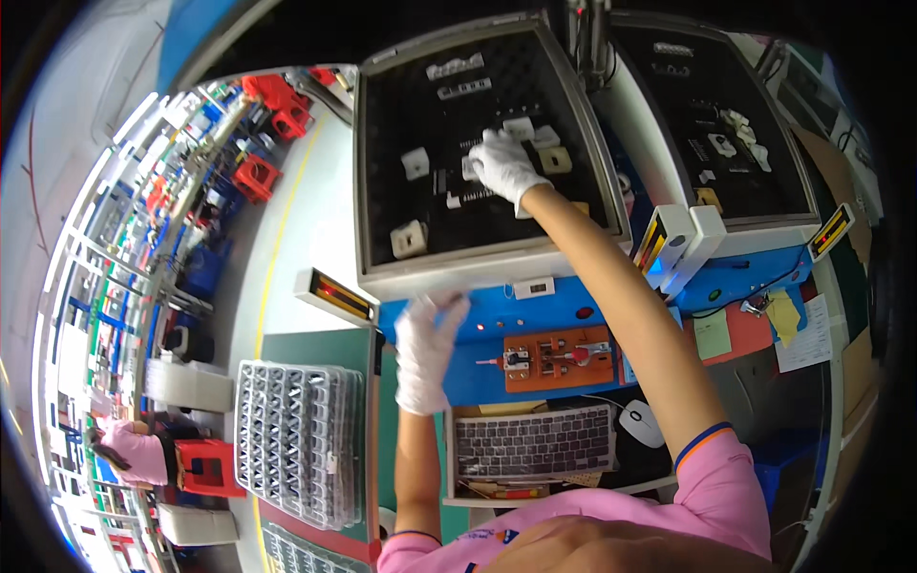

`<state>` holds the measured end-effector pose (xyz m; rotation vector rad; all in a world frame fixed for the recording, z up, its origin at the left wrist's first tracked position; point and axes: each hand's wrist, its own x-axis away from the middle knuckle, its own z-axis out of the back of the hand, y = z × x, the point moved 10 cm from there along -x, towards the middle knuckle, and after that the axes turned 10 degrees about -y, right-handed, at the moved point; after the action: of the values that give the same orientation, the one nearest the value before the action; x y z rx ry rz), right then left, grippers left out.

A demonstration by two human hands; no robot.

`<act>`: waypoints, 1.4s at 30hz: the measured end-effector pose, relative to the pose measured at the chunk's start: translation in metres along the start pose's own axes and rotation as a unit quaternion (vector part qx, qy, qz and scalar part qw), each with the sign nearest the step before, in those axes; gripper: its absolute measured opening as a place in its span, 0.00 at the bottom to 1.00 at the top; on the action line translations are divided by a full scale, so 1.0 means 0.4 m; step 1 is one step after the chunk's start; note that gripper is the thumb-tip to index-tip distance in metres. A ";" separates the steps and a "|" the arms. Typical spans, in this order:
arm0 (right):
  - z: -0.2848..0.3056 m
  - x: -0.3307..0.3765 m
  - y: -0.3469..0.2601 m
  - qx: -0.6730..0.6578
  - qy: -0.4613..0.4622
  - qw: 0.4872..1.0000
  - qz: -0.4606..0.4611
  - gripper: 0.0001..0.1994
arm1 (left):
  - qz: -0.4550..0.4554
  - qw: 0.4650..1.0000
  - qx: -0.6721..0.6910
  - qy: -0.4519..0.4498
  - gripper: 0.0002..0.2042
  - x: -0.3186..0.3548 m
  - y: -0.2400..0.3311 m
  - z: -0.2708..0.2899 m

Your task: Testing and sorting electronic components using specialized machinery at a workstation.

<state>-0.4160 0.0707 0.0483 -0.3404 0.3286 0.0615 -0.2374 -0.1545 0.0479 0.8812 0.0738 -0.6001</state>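
From the head camera we look down on a bench where our right hand (504,164), in a white glove, reaches far out over the left black fixture tray (382,143). Its fingers are curled down onto a small white block (471,168) near the tray's middle, though we cannot tell whether they already pinch it or only touch it. More white blocks (416,162) sit apart in the same tray, one near its front left corner (409,239). Our left hand (426,346), also gloved, hangs open and blurred just in front of the tray's near edge, holding nothing. Nearer to us lie an orange jig (554,358) on a blue panel, a keyboard (533,442) and a mouse (641,422); a clear cell tray (298,441) sits to the left. A second black tray (755,143) stands to the right. We judge it best to seat each block squarely, pressing straight down, and to keep the left hand clear of the tray's rim.
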 end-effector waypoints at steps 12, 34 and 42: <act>0.119 0.584 -0.195 0.120 0.016 0.969 0.216 0.17 | -0.026 0.998 0.034 0.034 0.08 0.088 -0.081 -0.128; 0.025 0.828 -0.178 0.032 -0.022 0.965 0.260 0.16 | -0.006 0.978 0.208 0.030 0.09 0.211 -0.028 -0.118; 0.095 0.887 -0.110 -0.096 0.053 0.969 0.219 0.22 | 0.128 0.906 0.395 0.088 0.13 0.390 -0.067 -0.147</act>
<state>-0.0639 0.0436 -0.0198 -0.4594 0.5023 0.5140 -0.1107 -0.1959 -0.0556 1.7052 -0.1348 -0.2874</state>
